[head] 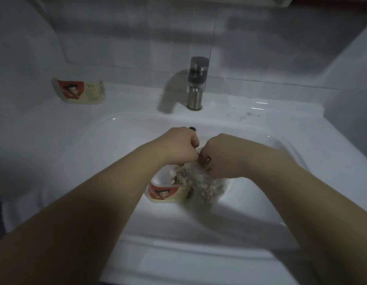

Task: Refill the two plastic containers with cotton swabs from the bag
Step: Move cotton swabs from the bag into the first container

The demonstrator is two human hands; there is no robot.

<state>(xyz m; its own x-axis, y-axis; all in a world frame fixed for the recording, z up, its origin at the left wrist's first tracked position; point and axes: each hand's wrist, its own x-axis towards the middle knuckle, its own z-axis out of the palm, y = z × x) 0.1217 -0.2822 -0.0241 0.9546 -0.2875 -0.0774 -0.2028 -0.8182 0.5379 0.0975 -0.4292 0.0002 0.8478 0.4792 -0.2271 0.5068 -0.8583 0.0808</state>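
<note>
A clear plastic bag of cotton swabs hangs over the sink basin. My left hand and my right hand both pinch its top edge, close together. Under the bag's left side stands one plastic container with a red cartoon label, inside the basin; the bag hides its right part. The second container, with the same label, sits on the counter at the back left, far from both hands.
A white sink fills the middle of the view. A steel faucet stands behind the basin. The tiled wall rises at the back, and a white side wall closes the right.
</note>
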